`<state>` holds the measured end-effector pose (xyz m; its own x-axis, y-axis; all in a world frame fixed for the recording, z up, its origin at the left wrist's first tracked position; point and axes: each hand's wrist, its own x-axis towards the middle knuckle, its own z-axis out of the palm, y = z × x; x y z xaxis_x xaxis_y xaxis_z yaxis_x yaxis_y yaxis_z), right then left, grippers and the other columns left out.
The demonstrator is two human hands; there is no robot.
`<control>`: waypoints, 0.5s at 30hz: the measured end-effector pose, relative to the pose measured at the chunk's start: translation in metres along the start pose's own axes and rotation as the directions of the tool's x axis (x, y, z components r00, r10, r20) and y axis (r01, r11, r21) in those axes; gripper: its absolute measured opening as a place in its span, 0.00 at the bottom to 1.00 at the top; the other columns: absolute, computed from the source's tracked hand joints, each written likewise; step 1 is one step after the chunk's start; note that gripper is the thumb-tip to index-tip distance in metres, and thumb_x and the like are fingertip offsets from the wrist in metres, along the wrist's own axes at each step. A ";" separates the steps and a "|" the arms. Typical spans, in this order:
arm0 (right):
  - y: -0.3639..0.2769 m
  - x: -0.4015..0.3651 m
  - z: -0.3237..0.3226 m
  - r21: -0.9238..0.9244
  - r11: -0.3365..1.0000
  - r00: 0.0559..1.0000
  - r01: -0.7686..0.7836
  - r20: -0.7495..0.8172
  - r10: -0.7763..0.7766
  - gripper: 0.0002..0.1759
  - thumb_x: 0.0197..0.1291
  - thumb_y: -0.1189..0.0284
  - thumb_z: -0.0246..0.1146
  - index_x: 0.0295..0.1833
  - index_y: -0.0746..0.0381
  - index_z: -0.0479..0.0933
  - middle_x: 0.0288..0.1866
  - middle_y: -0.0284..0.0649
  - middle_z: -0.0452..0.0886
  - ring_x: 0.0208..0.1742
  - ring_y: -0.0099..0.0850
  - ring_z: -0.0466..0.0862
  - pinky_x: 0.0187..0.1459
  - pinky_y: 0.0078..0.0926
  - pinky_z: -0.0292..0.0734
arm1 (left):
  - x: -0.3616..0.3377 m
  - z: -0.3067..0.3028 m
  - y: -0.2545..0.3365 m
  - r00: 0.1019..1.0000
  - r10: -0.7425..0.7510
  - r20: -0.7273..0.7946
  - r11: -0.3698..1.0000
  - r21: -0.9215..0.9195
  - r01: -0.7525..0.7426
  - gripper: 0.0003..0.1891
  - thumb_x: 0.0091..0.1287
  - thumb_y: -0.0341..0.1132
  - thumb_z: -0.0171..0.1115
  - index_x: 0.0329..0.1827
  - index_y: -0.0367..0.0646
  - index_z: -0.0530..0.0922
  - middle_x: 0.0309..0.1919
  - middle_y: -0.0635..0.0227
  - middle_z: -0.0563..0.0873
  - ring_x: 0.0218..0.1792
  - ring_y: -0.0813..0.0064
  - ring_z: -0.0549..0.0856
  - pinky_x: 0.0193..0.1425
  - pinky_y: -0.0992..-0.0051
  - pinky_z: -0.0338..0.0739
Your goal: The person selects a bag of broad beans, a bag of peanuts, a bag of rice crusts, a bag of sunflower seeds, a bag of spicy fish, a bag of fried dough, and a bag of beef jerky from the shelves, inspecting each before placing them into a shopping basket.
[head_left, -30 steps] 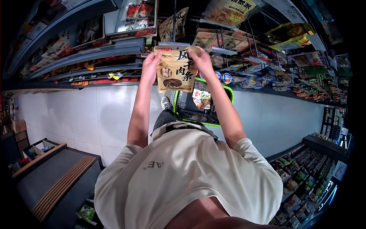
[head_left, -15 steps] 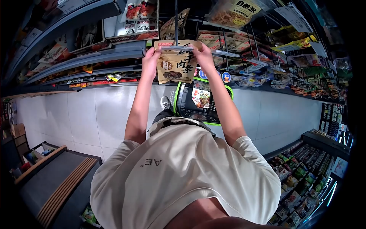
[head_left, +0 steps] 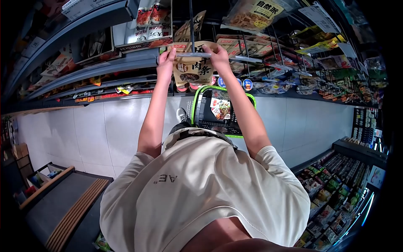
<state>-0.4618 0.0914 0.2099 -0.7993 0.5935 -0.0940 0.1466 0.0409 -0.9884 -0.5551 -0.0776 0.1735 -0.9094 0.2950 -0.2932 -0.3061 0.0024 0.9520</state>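
A tan jerky bag (head_left: 193, 71) with black and red lettering and a small window hangs before the shelf, behind a clear label strip (head_left: 195, 55). My left hand (head_left: 166, 61) pinches its upper left side, fingers closed at the strip's end. My right hand (head_left: 220, 59) is closed on the upper right corner. The hands and strip partly cover the top of the bag. A similar tan bag (head_left: 191, 28) stands behind it on the rack.
A black basket with a green rim (head_left: 194, 103) stands on the floor, holding a printed packet (head_left: 221, 108). Metal hooks with hanging packets (head_left: 336, 63) stick out on the right. A white carton of red packets (head_left: 151, 25) sits on the upper left shelf.
Both hands have shifted slightly, and the jerky bag has moved up and back toward the rack. Cups below its bottom edge now show more. The basket stays in place.
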 end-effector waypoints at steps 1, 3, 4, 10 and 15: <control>0.005 0.004 0.001 -0.055 0.997 0.998 0.053 -0.039 -0.055 0.19 0.55 0.62 0.65 0.43 0.68 0.76 0.34 0.40 0.82 0.35 0.25 0.79 0.41 0.22 0.72 | 0.003 0.002 0.002 1.000 0.003 0.004 1.000 0.000 -0.003 0.25 0.60 0.49 0.62 0.49 0.35 0.74 0.40 0.69 0.79 0.41 0.80 0.74 0.51 0.82 0.65; 0.014 0.012 0.003 -0.112 0.988 0.990 0.105 -0.080 -0.114 0.20 0.54 0.61 0.65 0.42 0.68 0.76 0.34 0.42 0.82 0.35 0.28 0.80 0.41 0.24 0.73 | 0.009 0.005 0.002 0.999 0.047 0.017 0.999 0.009 -0.047 0.23 0.62 0.48 0.60 0.46 0.34 0.76 0.36 0.69 0.80 0.37 0.79 0.74 0.49 0.82 0.65; 0.019 0.015 0.006 -0.131 0.985 0.983 0.113 -0.127 -0.130 0.20 0.53 0.61 0.65 0.42 0.68 0.76 0.34 0.44 0.82 0.36 0.30 0.80 0.41 0.25 0.73 | 0.010 0.009 0.000 0.991 0.136 0.005 0.987 -0.081 -0.136 0.21 0.63 0.47 0.59 0.44 0.35 0.77 0.35 0.70 0.81 0.37 0.79 0.75 0.48 0.81 0.66; 0.008 0.004 0.020 -0.281 0.940 0.921 0.193 -0.279 -0.272 0.22 0.54 0.65 0.65 0.46 0.70 0.71 0.36 0.48 0.79 0.36 0.36 0.79 0.42 0.27 0.72 | 0.030 0.017 -0.018 0.937 0.345 -0.062 0.939 0.007 -0.345 0.18 0.63 0.43 0.59 0.43 0.34 0.76 0.34 0.64 0.82 0.36 0.77 0.77 0.46 0.77 0.69; 0.043 -0.009 0.018 -0.581 0.780 0.859 0.235 -0.251 -0.446 0.29 0.51 0.68 0.66 0.55 0.70 0.64 0.55 0.57 0.69 0.54 0.49 0.72 0.52 0.37 0.68 | 0.030 0.011 -0.034 0.915 0.394 -0.089 0.887 0.300 -0.352 0.17 0.63 0.41 0.60 0.45 0.34 0.75 0.33 0.60 0.83 0.33 0.75 0.78 0.43 0.77 0.70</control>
<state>-0.4591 0.0731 0.1661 -0.6055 0.6938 0.3898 0.2652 0.6378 -0.7231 -0.5694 -0.0587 0.1332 -0.9777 0.1855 0.0985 0.1332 0.1845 0.9738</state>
